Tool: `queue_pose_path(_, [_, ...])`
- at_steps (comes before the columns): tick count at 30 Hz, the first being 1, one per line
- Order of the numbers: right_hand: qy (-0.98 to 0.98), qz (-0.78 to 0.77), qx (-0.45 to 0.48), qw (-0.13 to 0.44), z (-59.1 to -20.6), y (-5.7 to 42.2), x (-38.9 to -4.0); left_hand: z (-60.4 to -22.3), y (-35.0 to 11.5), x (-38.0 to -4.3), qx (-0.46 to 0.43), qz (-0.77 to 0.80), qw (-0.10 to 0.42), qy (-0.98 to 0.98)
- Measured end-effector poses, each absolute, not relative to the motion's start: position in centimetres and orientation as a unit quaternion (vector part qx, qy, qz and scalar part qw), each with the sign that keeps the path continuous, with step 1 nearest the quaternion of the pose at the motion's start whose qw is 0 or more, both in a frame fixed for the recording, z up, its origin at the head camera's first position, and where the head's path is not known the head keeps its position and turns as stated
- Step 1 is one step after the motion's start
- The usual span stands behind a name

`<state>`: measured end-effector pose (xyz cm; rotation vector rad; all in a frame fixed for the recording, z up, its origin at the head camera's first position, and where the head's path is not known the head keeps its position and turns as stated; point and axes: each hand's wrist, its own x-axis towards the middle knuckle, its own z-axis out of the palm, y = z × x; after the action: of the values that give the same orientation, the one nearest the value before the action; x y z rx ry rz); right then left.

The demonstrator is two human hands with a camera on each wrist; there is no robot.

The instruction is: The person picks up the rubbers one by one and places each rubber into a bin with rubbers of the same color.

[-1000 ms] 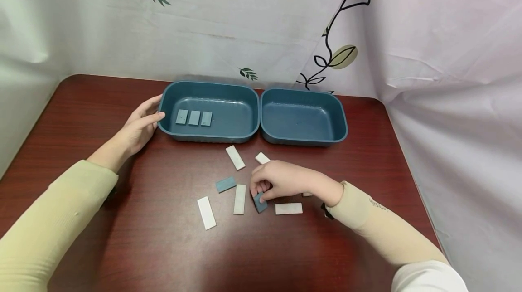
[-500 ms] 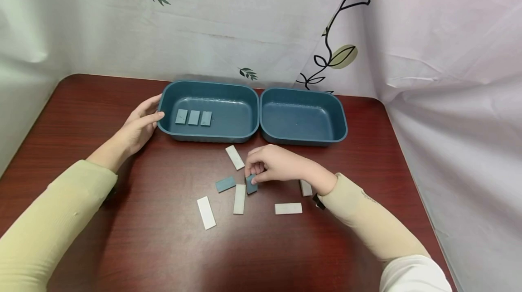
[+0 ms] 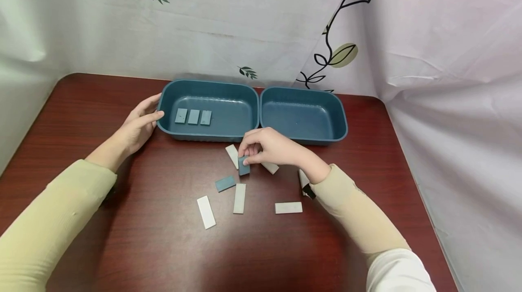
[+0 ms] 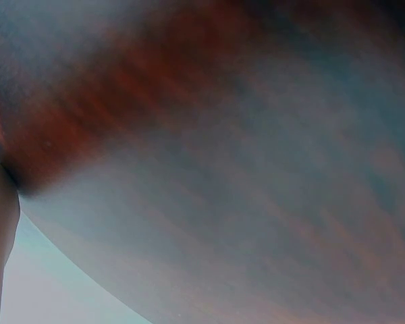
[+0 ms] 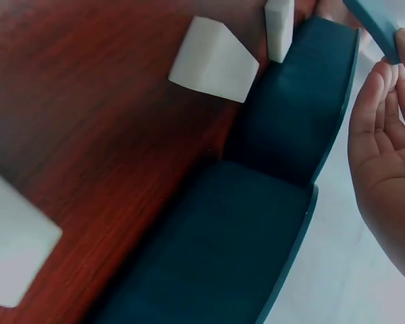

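In the head view my right hand [image 3: 271, 147] pinches a blue-grey rectangular tile [image 3: 244, 166] between thumb and fingers, above the table in front of the two bins. The right wrist view shows the same tile [image 5: 378, 25] at the fingertips. My left hand [image 3: 140, 124] holds the left end of the left blue bin [image 3: 204, 138], thumb over the rim and fingers along the outside, their ends partly hidden. Three blue-grey tiles [image 3: 193, 117] lie in a row inside that bin. Another blue-grey tile [image 3: 226, 184] lies on the table.
The right blue bin [image 3: 303, 119] stands against the left one, with no tiles visible in it. Several white tiles lie scattered on the table, including one tile [image 3: 206, 212] at the left and another tile [image 3: 288, 208] at the right. A white curtain [image 3: 228, 20] hangs behind.
My right hand has lifted the blue-grey tile off the table and carried it up and left toward the bins. The left hand stays at the left bin's end.
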<state>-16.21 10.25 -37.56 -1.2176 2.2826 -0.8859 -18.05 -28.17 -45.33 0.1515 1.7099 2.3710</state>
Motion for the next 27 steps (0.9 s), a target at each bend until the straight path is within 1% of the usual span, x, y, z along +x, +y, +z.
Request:
queue_pose_path(15, [0.822,-0.357,-0.401,0.188,-37.1,8.4,-19.3,-45.5,-28.2,-18.2,0.057,0.811,0.106,0.573])
queue_pose_path(27, [0.826,-0.377,-0.374,0.189,-36.5,7.3,-21.7,-45.5,-28.2,-18.2,0.054,0.802,0.108,0.585])
